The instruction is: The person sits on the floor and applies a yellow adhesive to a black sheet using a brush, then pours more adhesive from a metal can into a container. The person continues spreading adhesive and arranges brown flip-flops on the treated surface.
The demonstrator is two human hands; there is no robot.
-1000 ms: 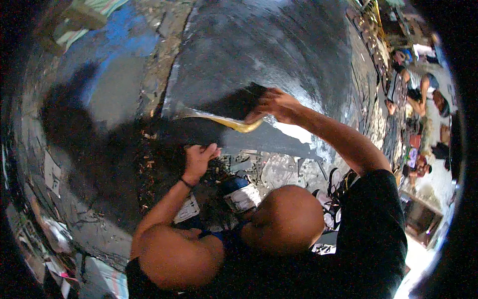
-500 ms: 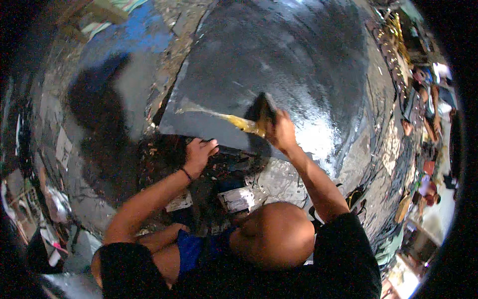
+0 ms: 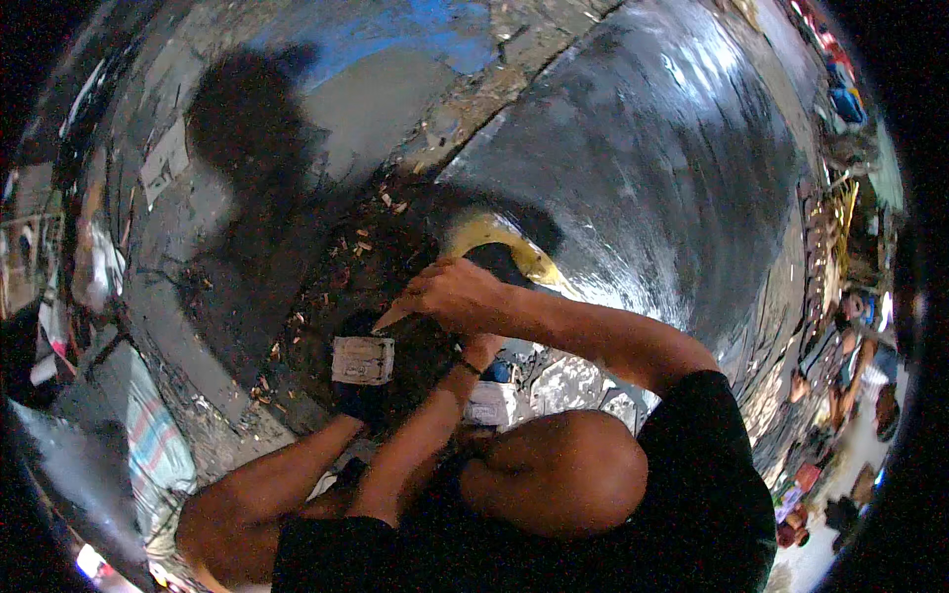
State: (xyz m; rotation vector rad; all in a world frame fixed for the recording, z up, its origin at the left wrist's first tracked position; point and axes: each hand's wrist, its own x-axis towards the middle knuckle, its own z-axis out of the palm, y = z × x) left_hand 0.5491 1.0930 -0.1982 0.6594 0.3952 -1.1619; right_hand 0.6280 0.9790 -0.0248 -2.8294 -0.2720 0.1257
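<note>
1. Nearest the lower edge are a bare head and a black short-sleeved shirt (image 3: 692,494), with both forearms reaching up from them.
2. The left hand (image 3: 481,348), with a dark band at the wrist, lies under the right forearm. Most of it is hidden, so I cannot tell whether its fingers are open or clenched.
3. Just beside that wrist stand a small dark tin with a pale paper label (image 3: 363,361) and a second white-labelled container (image 3: 489,403), both on the littered dark ground (image 3: 326,287).
4. The right hand (image 3: 450,296) crosses above the left wrist. Its fingers (image 3: 435,282) are curled and grasp the near end of the flat dark spreader with a yellow edge (image 3: 494,237).
5. The spreader sticks out just beyond the knuckles. Its yellow edge touches the near rim of the wet, shiny dark grey coated surface (image 3: 643,168).
6. Half a second ago the right arm reached further out over the coating, and the left hand lay flat and open on the ground, apart from the right. Now the spreader has come back to the rim and the hands overlap.
7. Further off are a blue painted patch (image 3: 435,25), and seated people at the right edge (image 3: 850,326).
</note>
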